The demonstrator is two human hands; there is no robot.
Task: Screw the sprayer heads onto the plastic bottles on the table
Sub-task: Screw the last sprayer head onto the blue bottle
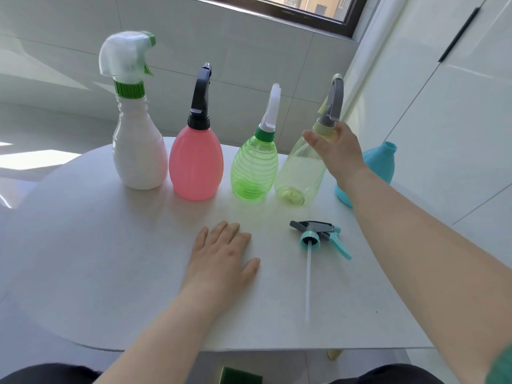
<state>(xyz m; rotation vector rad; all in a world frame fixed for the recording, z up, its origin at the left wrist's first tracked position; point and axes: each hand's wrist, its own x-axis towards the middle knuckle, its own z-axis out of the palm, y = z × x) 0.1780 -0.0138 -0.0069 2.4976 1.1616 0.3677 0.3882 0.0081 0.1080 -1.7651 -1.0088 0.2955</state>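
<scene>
Fingers against yellow bottle's neck

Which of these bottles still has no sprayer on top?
The blue bottle at the far right, partly behind the right hand. Its neck is open; the white, pink, green and yellow ones all have sprayer heads on.

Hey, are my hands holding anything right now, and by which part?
The right hand is at the shoulder of the pale yellow bottle, just below its collar; whether it grips cannot be told. The left hand lies flat on the table, holding nothing.
</scene>
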